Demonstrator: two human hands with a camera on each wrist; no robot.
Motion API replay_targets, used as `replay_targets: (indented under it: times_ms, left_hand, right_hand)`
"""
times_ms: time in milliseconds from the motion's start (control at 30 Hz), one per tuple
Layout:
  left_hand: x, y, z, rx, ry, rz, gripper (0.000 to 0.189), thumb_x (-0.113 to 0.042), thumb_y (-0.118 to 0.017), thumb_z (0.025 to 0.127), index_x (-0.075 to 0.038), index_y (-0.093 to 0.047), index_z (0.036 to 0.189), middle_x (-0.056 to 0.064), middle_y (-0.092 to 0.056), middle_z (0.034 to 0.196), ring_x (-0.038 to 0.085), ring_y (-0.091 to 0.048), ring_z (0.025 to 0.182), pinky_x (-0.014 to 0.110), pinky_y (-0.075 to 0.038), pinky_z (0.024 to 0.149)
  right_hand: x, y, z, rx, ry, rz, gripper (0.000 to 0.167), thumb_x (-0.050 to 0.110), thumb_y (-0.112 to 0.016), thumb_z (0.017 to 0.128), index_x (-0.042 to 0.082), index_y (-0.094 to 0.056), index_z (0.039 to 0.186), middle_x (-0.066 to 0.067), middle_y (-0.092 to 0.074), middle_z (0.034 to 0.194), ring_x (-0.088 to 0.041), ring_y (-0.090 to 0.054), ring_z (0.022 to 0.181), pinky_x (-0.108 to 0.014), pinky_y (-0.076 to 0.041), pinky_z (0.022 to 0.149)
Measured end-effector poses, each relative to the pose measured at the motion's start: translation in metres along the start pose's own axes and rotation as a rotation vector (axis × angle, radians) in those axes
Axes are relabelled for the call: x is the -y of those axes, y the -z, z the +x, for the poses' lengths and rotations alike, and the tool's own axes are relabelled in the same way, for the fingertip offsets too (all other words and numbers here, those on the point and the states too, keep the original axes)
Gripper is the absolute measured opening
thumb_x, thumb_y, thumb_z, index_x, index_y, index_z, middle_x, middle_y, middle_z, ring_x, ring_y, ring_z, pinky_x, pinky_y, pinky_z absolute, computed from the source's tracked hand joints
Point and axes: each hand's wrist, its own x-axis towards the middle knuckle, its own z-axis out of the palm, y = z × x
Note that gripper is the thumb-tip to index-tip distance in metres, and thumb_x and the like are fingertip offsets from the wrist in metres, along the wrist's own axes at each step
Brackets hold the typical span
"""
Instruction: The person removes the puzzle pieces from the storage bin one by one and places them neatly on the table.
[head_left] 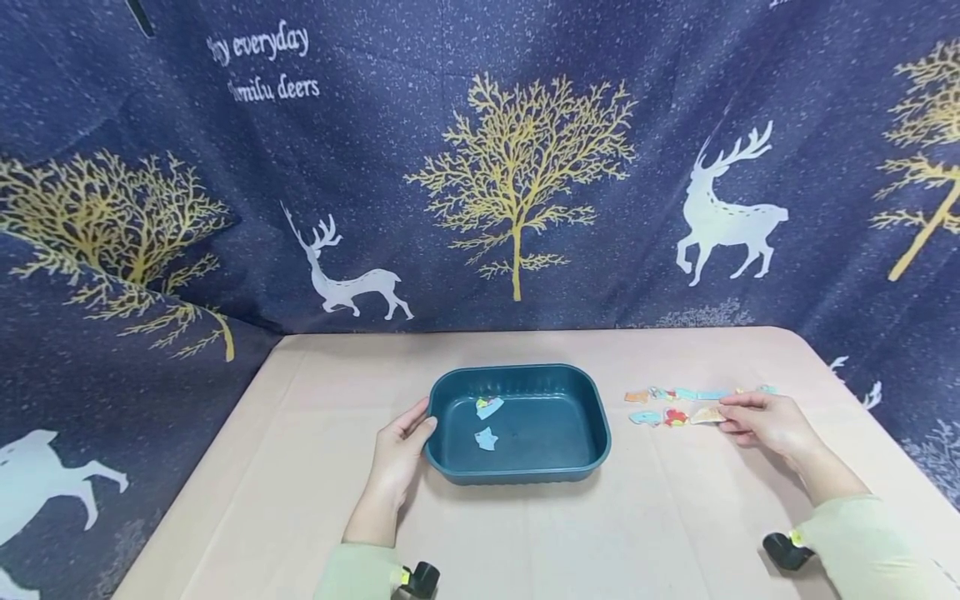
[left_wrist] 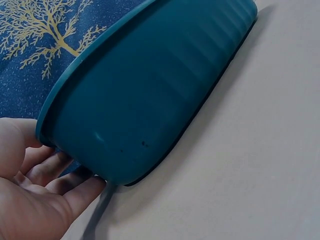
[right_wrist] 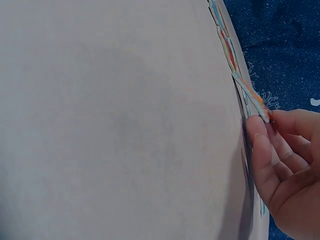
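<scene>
A teal plastic basin (head_left: 517, 477) sits on the table. My left hand (head_left: 402, 454) grips its left end, thumb at the rim and fingers against the outer wall. Inside lie two small flat pieces: a light blue star-like piece (head_left: 486, 439) and a multicoloured piece (head_left: 489, 407). To the right, my right hand (head_left: 768, 425) pinches a flat tan-orange cutout piece (head_left: 705, 415) between thumb and fingers. In the right wrist view this orange piece (right_wrist: 254, 96) shows edge-on, tilted, its near end at the fingertips.
Left of the pinched piece lie a red piece (head_left: 675, 417) and a blue oval piece (head_left: 645, 417). Behind them runs a row of several flat pieces, among them an orange one (head_left: 637, 397). A dark blue printed cloth (head_left: 345, 167) hangs behind the table (head_left: 300, 467).
</scene>
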Motion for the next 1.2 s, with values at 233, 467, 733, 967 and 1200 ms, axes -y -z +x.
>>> replay_targets:
  times_ms: [233, 467, 733, 967, 1200]
  left_hand:
    - [0.001, -0.001, 0.001, 0.002, 0.003, 0.002, 0.045, -0.017, -0.056, 0.094, -0.008, -0.049, 0.137, 0.015, -0.051, 0.139, 0.029, -0.049, 0.129, 0.032, -0.045, 0.104]
    - [0.002, -0.001, 0.001, -0.002, 0.004, -0.009, 0.045, -0.016, -0.056, 0.094, -0.007, -0.048, 0.137, 0.015, -0.05, 0.14, 0.029, -0.048, 0.13, 0.033, -0.044, 0.104]
    - [0.002, -0.001, 0.0, -0.005, 0.007, -0.008, 0.045, -0.016, -0.057, 0.094, -0.007, -0.049, 0.137, 0.016, -0.051, 0.139, 0.03, -0.049, 0.129, 0.034, -0.045, 0.104]
    - [0.003, 0.0, 0.001, -0.01, 0.009, -0.019, 0.044, -0.015, -0.057, 0.094, -0.008, -0.05, 0.137, 0.016, -0.051, 0.139, 0.03, -0.049, 0.129, 0.035, -0.045, 0.103]
    - [0.004, 0.0, 0.002, -0.015, 0.008, -0.01, 0.044, -0.016, -0.058, 0.093, -0.008, -0.05, 0.136, 0.015, -0.051, 0.139, 0.029, -0.048, 0.13, 0.035, -0.044, 0.104]
  right_hand:
    - [0.002, 0.002, -0.003, 0.01, -0.009, -0.032, 0.053, 0.017, -0.055, 0.095, -0.022, -0.04, 0.127, -0.002, -0.073, 0.078, -0.005, -0.068, 0.068, -0.025, -0.061, 0.06]
    - [0.006, 0.004, -0.005, -0.007, 0.017, -0.083, 0.053, 0.018, -0.053, 0.096, -0.021, -0.039, 0.129, -0.012, -0.074, 0.085, -0.006, -0.069, 0.069, -0.027, -0.061, 0.063]
    - [0.012, 0.003, -0.01, 0.007, 0.072, -0.002, 0.051, 0.013, -0.051, 0.096, -0.024, -0.037, 0.128, -0.002, -0.074, 0.083, -0.009, -0.07, 0.07, -0.028, -0.062, 0.065]
    - [0.024, -0.004, -0.01, 0.026, 0.116, 0.028, 0.053, 0.017, -0.053, 0.096, -0.022, -0.038, 0.129, 0.007, -0.073, 0.086, -0.012, -0.071, 0.07, -0.031, -0.062, 0.065]
    - [0.037, -0.016, -0.009, 0.046, 0.146, 0.033, 0.051, 0.016, -0.05, 0.097, -0.021, -0.039, 0.129, -0.015, -0.072, 0.098, -0.009, -0.071, 0.078, -0.032, -0.062, 0.071]
